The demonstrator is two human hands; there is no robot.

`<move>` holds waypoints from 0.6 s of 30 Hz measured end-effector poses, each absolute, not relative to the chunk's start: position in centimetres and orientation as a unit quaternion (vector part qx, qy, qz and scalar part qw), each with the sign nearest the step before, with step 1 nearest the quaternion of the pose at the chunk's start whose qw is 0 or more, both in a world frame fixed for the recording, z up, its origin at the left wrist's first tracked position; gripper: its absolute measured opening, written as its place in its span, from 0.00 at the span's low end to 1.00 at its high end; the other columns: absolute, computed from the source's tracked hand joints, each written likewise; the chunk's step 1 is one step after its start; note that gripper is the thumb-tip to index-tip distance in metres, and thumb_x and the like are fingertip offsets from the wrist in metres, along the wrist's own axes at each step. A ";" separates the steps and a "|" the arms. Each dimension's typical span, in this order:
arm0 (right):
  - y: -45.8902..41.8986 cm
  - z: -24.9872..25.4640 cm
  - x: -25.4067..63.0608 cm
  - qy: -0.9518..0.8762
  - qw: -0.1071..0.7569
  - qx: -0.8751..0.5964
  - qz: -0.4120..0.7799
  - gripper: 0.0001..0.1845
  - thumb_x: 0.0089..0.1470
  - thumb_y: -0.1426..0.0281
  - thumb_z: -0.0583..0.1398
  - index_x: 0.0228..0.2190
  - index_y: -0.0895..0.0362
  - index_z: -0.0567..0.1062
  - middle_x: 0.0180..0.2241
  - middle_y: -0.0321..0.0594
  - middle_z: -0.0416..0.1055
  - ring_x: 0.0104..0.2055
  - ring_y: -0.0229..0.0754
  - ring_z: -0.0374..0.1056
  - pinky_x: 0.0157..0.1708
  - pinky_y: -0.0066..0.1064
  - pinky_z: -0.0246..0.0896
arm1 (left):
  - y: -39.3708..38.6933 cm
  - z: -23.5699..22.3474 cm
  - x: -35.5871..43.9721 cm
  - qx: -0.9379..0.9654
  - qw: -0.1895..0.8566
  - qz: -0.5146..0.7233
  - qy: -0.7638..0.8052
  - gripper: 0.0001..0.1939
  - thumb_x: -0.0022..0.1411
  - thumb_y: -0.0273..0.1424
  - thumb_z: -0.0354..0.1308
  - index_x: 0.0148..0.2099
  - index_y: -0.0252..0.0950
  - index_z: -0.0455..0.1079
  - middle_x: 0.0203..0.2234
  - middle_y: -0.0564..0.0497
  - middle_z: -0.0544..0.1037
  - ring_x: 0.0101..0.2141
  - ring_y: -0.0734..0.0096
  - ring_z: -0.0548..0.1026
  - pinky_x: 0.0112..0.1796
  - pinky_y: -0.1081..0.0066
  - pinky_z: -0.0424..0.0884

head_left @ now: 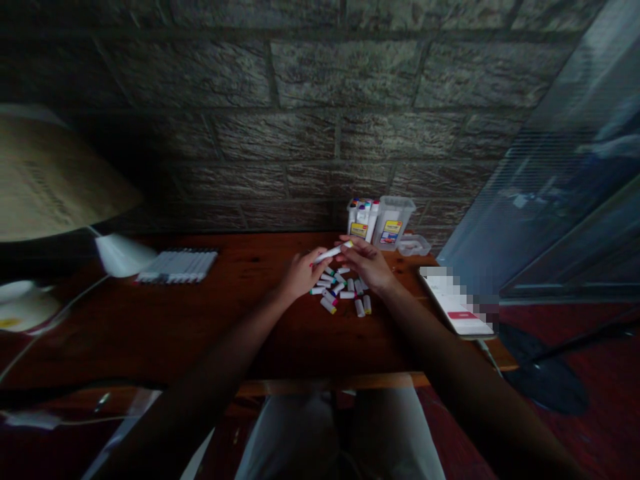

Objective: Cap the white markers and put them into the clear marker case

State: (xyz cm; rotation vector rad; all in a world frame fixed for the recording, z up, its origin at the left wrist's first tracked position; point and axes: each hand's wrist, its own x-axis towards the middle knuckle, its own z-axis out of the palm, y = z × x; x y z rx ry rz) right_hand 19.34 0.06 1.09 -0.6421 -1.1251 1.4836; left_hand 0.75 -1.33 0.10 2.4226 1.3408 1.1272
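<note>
Both my hands hold one white marker (332, 253) in the air over the wooden table. My left hand (300, 272) is closed on its left end, and the fingers of my right hand (369, 261) pinch its yellow-tipped right end. Below my hands lies a loose pile of white marker caps (347, 294) with coloured ends in yellow, pink, green and blue. Part of the pile is hidden behind my hands. A clear plastic box (359, 230) of upright markers stands just behind my right hand.
Beside the marker box stand a second clear box (391, 227) and a small clear lid or tray (414, 245). A row of white markers (177, 265) lies at left, near a lamp (120, 255) and a white cup (25, 307). A tablet (473, 325) with a cable rests at the right edge.
</note>
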 end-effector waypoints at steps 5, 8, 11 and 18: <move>0.4 1.0 19.6 -0.499 0.547 -0.276 0.613 0.16 0.44 0.68 0.69 0.38 0.53 0.77 0.38 0.37 0.78 0.25 0.32 0.71 0.19 0.21 0.62 | -1.5 0.4 0.8 0.806 0.070 0.382 0.447 0.14 0.67 0.38 0.51 0.48 0.38 0.71 0.36 0.49 0.81 0.35 0.68 0.78 0.36 0.73 0.69; 0.4 1.1 19.7 -0.510 0.545 -0.287 0.601 0.15 0.44 0.67 0.69 0.37 0.54 0.77 0.35 0.36 0.78 0.24 0.32 0.70 0.18 0.20 0.59 | -1.6 0.4 1.1 0.797 0.066 0.383 0.463 0.15 0.67 0.41 0.51 0.46 0.38 0.72 0.32 0.50 0.81 0.31 0.69 0.78 0.33 0.74 0.68; 0.4 1.2 19.7 -0.518 0.546 -0.299 0.587 0.13 0.44 0.67 0.69 0.35 0.55 0.78 0.31 0.35 0.77 0.23 0.31 0.68 0.17 0.20 0.57 | -1.5 0.3 1.2 0.793 0.067 0.388 0.465 0.16 0.67 0.42 0.51 0.45 0.38 0.73 0.32 0.49 0.81 0.31 0.70 0.78 0.33 0.74 0.68; 0.3 1.3 19.8 -0.530 0.534 -0.303 0.585 0.14 0.44 0.67 0.69 0.35 0.56 0.77 0.28 0.34 0.75 0.22 0.31 0.67 0.17 0.20 0.54 | -1.4 0.2 0.9 0.794 0.072 0.392 0.459 0.16 0.66 0.42 0.51 0.44 0.38 0.74 0.34 0.49 0.81 0.32 0.70 0.78 0.33 0.75 0.68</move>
